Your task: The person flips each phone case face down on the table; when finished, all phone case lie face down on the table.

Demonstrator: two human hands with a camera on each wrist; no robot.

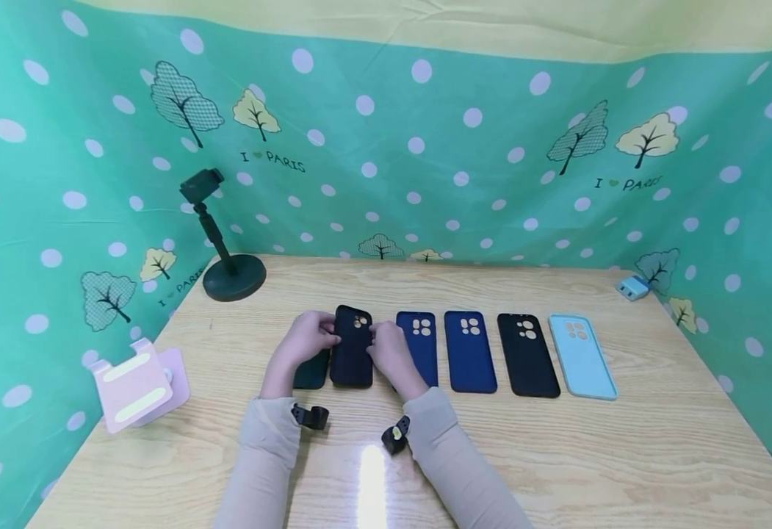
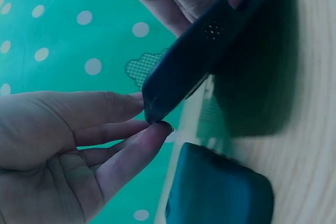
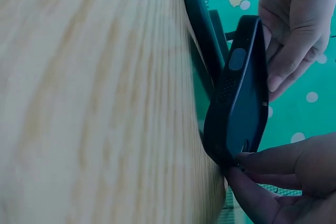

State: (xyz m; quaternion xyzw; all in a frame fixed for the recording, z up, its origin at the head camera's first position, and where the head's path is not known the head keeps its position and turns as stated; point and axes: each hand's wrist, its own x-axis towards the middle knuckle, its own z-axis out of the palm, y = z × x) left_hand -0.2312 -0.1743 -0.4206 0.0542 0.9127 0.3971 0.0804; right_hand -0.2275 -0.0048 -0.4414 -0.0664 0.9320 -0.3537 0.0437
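Note:
Between my two hands is a black phone case (image 1: 351, 351), its back towards the head camera and its camera cutouts at the top. On its left side, my left hand (image 1: 308, 336) pinches the edge between thumb and fingers. My right hand (image 1: 394, 354) pinches the opposite edge. The left wrist view shows the phone case (image 2: 184, 72) tilted and raised off the table at the near part. Seen from the right wrist, its hollow inside (image 3: 249, 108) faces the left hand (image 3: 296, 35). A dark green phone case (image 1: 311, 373) lies partly hidden below my left hand.
To the right lie two blue phone cases (image 1: 419, 345) (image 1: 470, 353), a black one (image 1: 528, 356) and a light blue one (image 1: 584, 358). A black stand (image 1: 233, 278) and pink holder (image 1: 136, 389) are at left. A blue charger plug (image 1: 633, 288) sits at the wooden table's (image 1: 657, 441) far right.

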